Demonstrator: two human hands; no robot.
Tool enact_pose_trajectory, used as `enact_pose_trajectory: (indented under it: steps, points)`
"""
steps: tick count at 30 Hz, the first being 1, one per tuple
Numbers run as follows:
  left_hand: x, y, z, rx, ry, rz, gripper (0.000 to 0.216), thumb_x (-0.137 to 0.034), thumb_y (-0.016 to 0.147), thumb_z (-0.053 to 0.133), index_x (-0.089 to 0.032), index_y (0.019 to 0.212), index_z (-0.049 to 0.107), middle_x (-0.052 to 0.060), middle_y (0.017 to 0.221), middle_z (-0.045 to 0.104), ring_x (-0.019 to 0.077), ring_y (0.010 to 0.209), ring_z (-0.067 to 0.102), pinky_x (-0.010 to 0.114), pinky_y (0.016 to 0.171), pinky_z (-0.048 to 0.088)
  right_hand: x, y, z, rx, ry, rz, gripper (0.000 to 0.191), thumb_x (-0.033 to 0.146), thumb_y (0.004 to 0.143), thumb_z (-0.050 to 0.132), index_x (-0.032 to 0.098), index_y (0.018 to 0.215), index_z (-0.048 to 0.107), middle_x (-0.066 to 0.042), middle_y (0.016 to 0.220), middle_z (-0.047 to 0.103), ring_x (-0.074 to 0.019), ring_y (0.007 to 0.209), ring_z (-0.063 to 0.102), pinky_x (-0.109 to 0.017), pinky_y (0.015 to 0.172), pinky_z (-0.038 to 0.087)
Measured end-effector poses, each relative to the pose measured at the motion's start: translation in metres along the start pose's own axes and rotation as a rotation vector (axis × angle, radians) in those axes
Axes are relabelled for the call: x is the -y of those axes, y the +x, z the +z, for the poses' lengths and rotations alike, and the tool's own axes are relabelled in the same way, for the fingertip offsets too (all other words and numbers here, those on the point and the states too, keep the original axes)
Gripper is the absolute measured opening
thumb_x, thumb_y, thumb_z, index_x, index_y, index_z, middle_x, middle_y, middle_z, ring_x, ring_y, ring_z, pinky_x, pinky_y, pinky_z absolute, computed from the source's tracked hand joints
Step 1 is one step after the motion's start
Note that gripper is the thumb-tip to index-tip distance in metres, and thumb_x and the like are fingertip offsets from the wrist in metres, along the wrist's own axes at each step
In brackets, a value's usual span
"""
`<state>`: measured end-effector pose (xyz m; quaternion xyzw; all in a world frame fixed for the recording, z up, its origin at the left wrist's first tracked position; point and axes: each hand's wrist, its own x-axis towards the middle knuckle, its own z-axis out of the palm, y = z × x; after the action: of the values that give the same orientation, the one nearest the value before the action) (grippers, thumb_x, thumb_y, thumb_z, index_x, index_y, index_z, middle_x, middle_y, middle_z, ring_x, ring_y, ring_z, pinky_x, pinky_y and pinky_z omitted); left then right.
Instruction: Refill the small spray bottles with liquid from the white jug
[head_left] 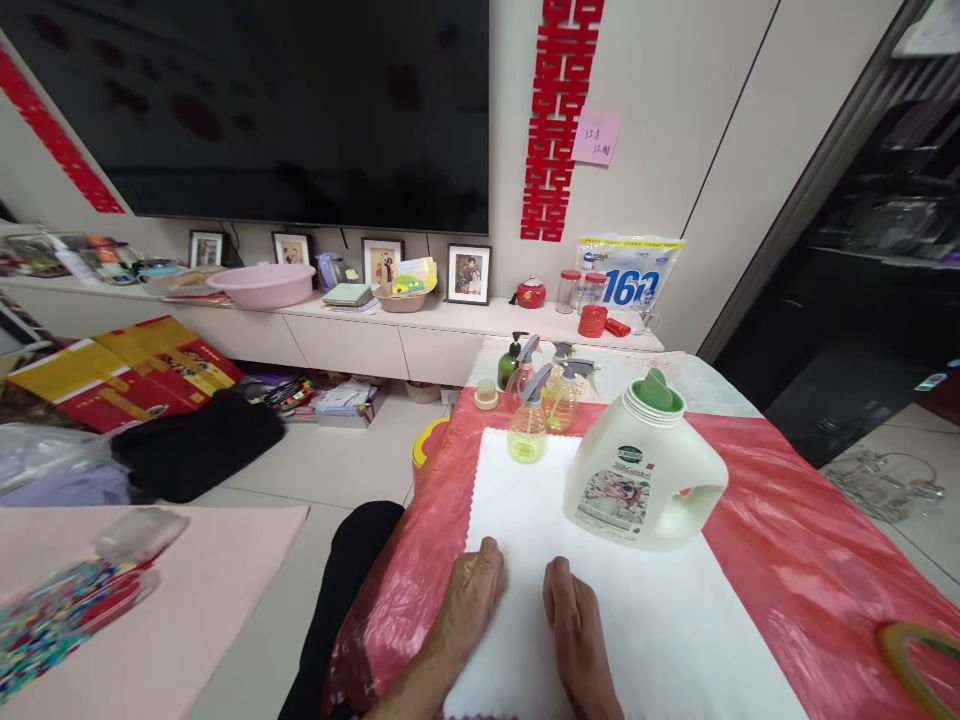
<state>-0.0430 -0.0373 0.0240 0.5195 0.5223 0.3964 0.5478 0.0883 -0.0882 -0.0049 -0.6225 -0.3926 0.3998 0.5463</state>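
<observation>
Left hand (474, 592) and right hand (576, 622) over white, scallop-edged sheet (517, 510); fingers curled narrow on both, contact beneath unconfirmed from this angle. Pale-green plastic jug (637, 485), green-capped, stands upright on sheet, beyond right hand.

Just ahead and to the right of the right hand (574, 610), a detergent jug (646, 455) is bearing what appears to be "SilkGarden" on its label. Farther ahead, a plastic package (628, 268) is displaying "160" in blue; its smaller print is remaining illegible. Above that, a pink sticky note (596, 136) is showing handwriting beginning "35". Alongside, a red paper-cut strip (556, 120) is repeating "囍".
</observation>
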Motion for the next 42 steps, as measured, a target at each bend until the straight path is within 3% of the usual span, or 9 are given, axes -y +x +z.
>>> enact_pose_trajectory:
  steps: [3, 8, 18, 42]
  points:
    - [0.001, 0.0, 0.0, -0.007, -0.002, 0.01, 0.075, -0.094, 0.078, 0.019, -0.026, 0.047, 0.024, -0.005, 0.045, 0.024, 0.0109, 0.047, 0.025, 0.032, 0.052, 0.019, 0.004, 0.0, 0.0, -0.008, -0.027, -0.017, 0.066, 0.08, 0.094, 0.043, 0.017, 0.076, 0.053, -0.006, 0.077, 0.056, -0.0155, 0.074, 0.052, -0.027, 0.072, 0.045]
    - [0.001, 0.0, 0.001, -0.023, -0.021, 0.001, 0.076, -0.096, 0.075, 0.022, -0.026, 0.046, 0.026, -0.005, 0.044, 0.026, 0.0105, 0.046, 0.025, 0.032, 0.052, 0.019, 0.01, 0.007, -0.001, 0.04, -0.078, -0.049, 0.073, 0.086, 0.091, 0.038, 0.018, 0.062, 0.041, -0.002, 0.06, 0.042, -0.0119, 0.058, 0.037, -0.028, 0.057, 0.035]
    - [0.001, -0.002, 0.001, -0.019, -0.044, 0.037, 0.075, -0.09, 0.082, 0.023, -0.025, 0.044, 0.029, -0.005, 0.043, 0.029, 0.0111, 0.046, 0.029, 0.032, 0.052, 0.022, 0.032, 0.01, -0.004, 0.165, -0.165, -0.047, 0.077, 0.089, 0.09, 0.025, 0.019, 0.058, 0.031, 0.0, 0.055, 0.03, -0.0093, 0.053, 0.027, -0.028, 0.053, 0.021]
    - [0.006, -0.001, 0.002, -0.002, -0.174, 0.088, 0.073, -0.083, 0.088, 0.033, -0.025, 0.042, 0.031, -0.005, 0.042, 0.029, 0.0118, 0.046, 0.031, 0.032, 0.052, 0.025, 0.042, 0.011, -0.008, 0.214, -0.247, -0.051, 0.076, 0.086, 0.093, 0.019, 0.019, 0.058, 0.029, 0.0, 0.054, 0.029, -0.0082, 0.052, 0.027, -0.026, 0.051, 0.022]
